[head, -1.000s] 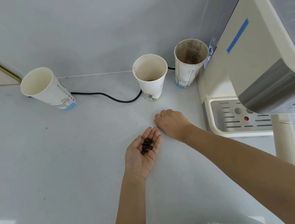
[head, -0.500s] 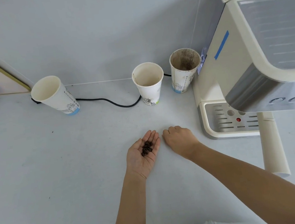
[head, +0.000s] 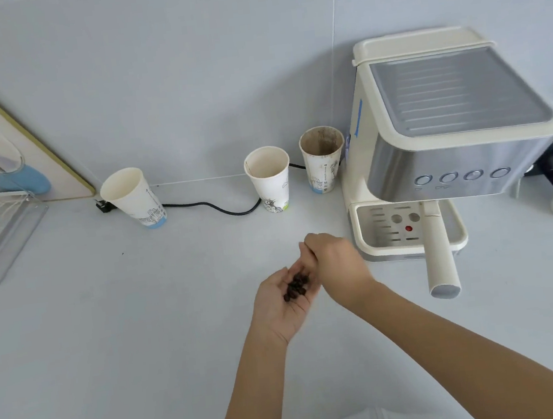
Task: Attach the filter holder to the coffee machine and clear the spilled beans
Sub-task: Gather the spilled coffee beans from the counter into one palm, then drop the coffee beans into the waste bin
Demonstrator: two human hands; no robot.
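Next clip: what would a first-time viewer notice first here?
The left hand, cupped palm-up at centre, holds a small pile of dark beans, with the right hand pinched just over it. To the right stands the cream and steel coffee machine, handle sticking forward; three paper cups line the back wall.

Kitchen counter: coffee machine [head: 439, 142], paper cups [head: 270, 179]
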